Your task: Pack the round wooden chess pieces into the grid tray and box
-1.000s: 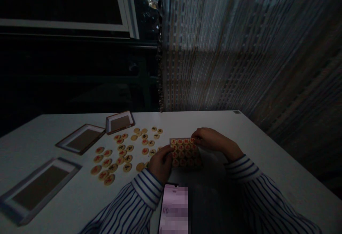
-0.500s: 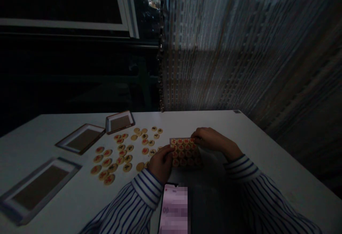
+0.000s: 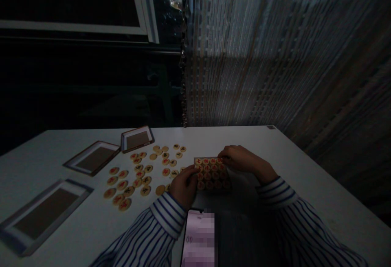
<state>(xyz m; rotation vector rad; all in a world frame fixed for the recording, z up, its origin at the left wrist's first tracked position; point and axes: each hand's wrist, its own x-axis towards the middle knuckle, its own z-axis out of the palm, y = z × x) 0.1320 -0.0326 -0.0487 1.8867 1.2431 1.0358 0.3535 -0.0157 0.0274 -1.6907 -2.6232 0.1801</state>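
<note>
A small box stands in front of me, filled with rows of round wooden pieces that bear red characters. My left hand is closed at the box's left side, its fingertips on the edge and the nearest pieces. At the far right corner my right hand has its fingers bent together over the last piece of the back row. Whether either hand grips the box or a piece is hard to tell in the dim light. Many loose round pieces, marked red or black, lie left of the box; a few show blank faces.
Three shallow open trays or lids lie on the left of the white table. A lit phone is near the front edge, between my forearms. Beyond the table hang a string curtain and a dark window.
</note>
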